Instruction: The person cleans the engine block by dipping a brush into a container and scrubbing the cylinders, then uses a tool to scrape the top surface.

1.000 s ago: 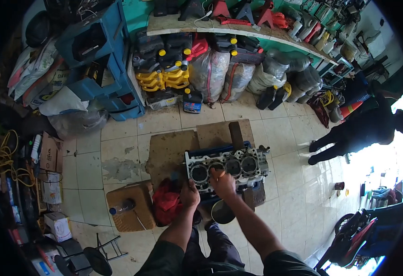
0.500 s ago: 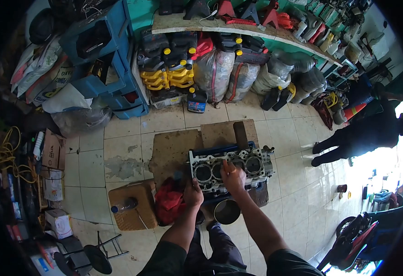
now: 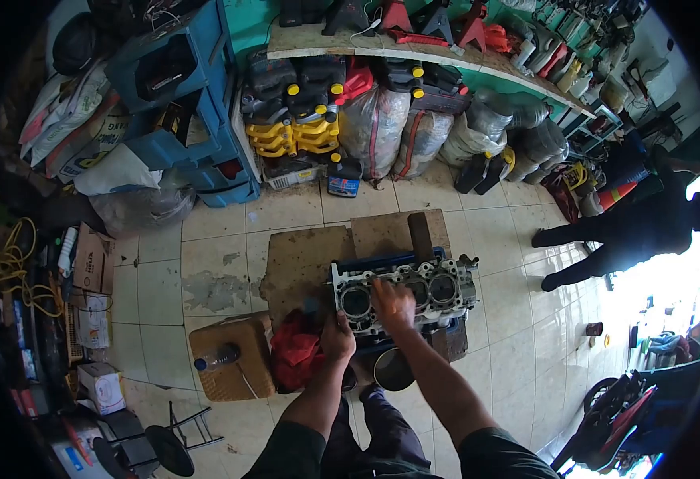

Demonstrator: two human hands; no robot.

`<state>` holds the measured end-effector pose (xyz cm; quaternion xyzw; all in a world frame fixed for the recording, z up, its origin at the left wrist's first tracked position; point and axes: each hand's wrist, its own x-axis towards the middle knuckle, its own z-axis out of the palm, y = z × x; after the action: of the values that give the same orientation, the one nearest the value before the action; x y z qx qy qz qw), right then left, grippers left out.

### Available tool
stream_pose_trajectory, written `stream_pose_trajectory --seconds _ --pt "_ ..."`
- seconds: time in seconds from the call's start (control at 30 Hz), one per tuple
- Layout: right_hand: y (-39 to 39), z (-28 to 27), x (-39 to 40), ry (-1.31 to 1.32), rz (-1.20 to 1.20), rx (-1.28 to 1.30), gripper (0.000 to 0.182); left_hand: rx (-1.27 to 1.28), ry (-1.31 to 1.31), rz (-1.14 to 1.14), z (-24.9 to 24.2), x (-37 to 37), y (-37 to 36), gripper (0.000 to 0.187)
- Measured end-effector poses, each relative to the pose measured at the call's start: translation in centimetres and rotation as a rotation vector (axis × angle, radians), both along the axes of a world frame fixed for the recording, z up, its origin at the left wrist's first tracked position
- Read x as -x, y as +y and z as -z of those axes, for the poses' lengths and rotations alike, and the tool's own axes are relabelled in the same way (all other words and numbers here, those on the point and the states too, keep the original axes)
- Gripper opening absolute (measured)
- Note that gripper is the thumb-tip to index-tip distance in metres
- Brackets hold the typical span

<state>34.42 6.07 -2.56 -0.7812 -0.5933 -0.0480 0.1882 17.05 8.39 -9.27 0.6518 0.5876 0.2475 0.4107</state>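
A grey metal engine block [image 3: 462, 297] with a row of round cylinder bores lies in front of me on a blue support, over cardboard. My left hand [image 3: 339, 337] grips its near left corner, thumb up along the edge. On the top face, my right hand [image 3: 394, 307] is closed with bent fingers between the left bores. Something small and orange seems to show at those fingers, but blur and the hand hide what it is. A red cloth [image 3: 295, 351] lies just left of my left hand. Below my right wrist stands a round open container [image 3: 394, 369].
A tan woven stool [image 3: 210, 375] at left carries a plastic bottle [image 3: 218, 357]. Cardboard [image 3: 306, 251] lies under the block. Oil jugs [image 3: 343, 177] and stuffed sacks [image 3: 374, 132] line the wall. Another person [image 3: 625, 231] stands at right, near a motorbike [image 3: 617, 415].
My right hand has shifted left across the block's top, toward the leftmost bores. My left hand stays at the corner. The other person's feet have moved slightly.
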Motion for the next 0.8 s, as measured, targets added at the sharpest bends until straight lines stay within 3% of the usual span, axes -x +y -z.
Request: stream_pose_trajectory --seconds 0.07,0.13,0.27,0.3,0.33,0.4,0.53,0.6,0.63,0.73,0.8 --pt "-0.3 0.0 -1.0 -0.080 -0.002 -0.001 0.031 -0.023 -0.006 -0.019 -0.2 -0.1 -0.1 0.052" --pt "0.0 0.3 0.0 -0.027 0.213 -0.103 0.037 0.006 0.032 -0.003 -0.4 -0.1 -0.1 0.052" --pt "0.3 -0.4 0.8 0.053 0.042 -0.063 0.034 -0.026 0.024 -0.032 -1.0 0.0 0.0 0.051" --pt "-0.2 -1.0 -0.7 -0.063 -0.010 -0.126 0.032 -0.035 0.006 -0.024 -0.6 -0.2 0.1 0.051" --pt "-0.7 -1.7 -1.4 0.042 0.088 -0.070 0.033 -0.043 -0.009 -0.016 -0.3 -0.1 -0.1 0.051" --pt "-0.3 -0.6 -0.2 -0.043 0.153 -0.128 0.033 -0.005 0.006 -0.018 -0.3 -0.2 -0.3 0.051" --pt "0.7 -0.1 1.6 0.053 0.028 -0.154 0.032 0.027 -0.017 0.003 -0.3 0.2 0.0 0.050" --pt "0.2 -2.8 0.9 0.099 0.151 -0.026 0.029 -0.029 -0.068 0.046 0.2 0.7 0.1 0.050" --pt "0.2 -0.5 0.6 0.133 0.308 -0.191 0.026 -0.098 -0.126 0.091 0.2 0.8 0.4 0.050" --pt "0.4 -1.1 2.6 0.249 0.240 -0.206 0.021 -0.106 0.065 0.175 -1.5 2.2 -0.8 0.051" --pt "0.8 -3.3 5.0 0.202 0.139 -0.098 0.019 -0.092 0.000 0.210 -1.9 3.0 -1.0 0.052"
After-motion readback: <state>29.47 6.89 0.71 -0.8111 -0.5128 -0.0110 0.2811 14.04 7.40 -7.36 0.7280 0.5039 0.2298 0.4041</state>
